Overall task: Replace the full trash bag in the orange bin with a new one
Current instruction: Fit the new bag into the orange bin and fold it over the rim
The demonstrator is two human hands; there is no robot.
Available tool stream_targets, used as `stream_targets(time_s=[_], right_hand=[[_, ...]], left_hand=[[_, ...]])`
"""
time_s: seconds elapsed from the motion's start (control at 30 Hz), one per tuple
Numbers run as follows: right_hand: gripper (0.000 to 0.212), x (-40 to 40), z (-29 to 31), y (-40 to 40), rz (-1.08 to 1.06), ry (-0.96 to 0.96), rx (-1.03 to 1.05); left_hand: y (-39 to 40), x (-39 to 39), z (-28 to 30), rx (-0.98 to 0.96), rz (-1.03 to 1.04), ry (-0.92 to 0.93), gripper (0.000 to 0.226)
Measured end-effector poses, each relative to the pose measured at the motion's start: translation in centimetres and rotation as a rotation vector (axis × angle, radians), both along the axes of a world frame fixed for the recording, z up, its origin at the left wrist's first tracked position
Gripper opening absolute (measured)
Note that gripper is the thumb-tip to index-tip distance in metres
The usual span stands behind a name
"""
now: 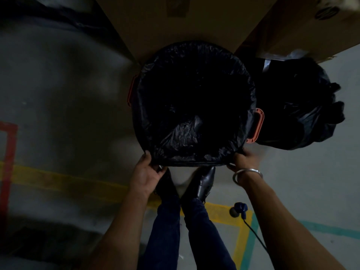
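Lining the orange bin [258, 124], a new black trash bag [187, 133] is stretched over the round rim, and the bin sits at the centre of your view with only its two orange handles showing, one at 9 o'clock and one at 4 o'clock of the rim. Your left hand [147, 171] grips the folded bag edge at about 7 o'clock of the rim, fingers curled round the plastic. Your right hand [242, 159] holds the same edge at about 5 o'clock, fingers curled under it; a metal bangle [247, 174] circles that wrist. The bag's inside is too dark to read, apart from a crumpled fold of plastic toward 6 o'clock.

Just beside the bin at 3 o'clock lies the full trash bag [298, 106], black, bulging, resting on the floor [58, 94]. Cardboard boxes [175, 26] stand behind the bin from 11 to 2 o'clock. Your black shoes [204, 182] stand under the rim at 6 o'clock, between your wrists. Yellow tape [68, 184], red tape and teal tape mark the floor, and a dark blue plug [240, 208] with its cord lies at 5 o'clock, near your right forearm.
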State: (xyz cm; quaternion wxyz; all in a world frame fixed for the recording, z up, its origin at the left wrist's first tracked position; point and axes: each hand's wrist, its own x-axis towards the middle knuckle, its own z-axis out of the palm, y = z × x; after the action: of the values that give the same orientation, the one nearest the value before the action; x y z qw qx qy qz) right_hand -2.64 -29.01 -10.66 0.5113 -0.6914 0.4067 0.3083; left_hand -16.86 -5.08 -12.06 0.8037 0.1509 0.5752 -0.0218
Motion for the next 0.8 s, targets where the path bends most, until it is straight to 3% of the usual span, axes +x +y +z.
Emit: stream_targets(time_s=[0.1,0.37,0.57,0.67,0.8], right_hand=[[0.021,0.1,-0.2,0.1,0.043,-0.003,-0.023],[0.02,-0.2,-2.1,0.2,0.198,-0.055,-0.085],[0.016,0.0,-3.4,-0.3,0.169,-0.031,-0.131],[0.011,0.7,-3.2,-0.4,0.144,-0.075,-0.143],[0.025,1.1,-1.8,-0.7,0.004,-0.226,-0.39]], left_hand=[[0.2,0.0,-0.4,0.024,0.05,0.045,0.013],[-0.8,1.1,-1.2,0.029,0.055,0.161,0.025],[0.1,3.1,-2.6,0.103,0.062,0.224,0.03],[1.9,4.4,-2.4,0.138,0.074,0.138,0.046],[4.6,5.4,-1.5,0.232,0.028,0.009,0.071]])
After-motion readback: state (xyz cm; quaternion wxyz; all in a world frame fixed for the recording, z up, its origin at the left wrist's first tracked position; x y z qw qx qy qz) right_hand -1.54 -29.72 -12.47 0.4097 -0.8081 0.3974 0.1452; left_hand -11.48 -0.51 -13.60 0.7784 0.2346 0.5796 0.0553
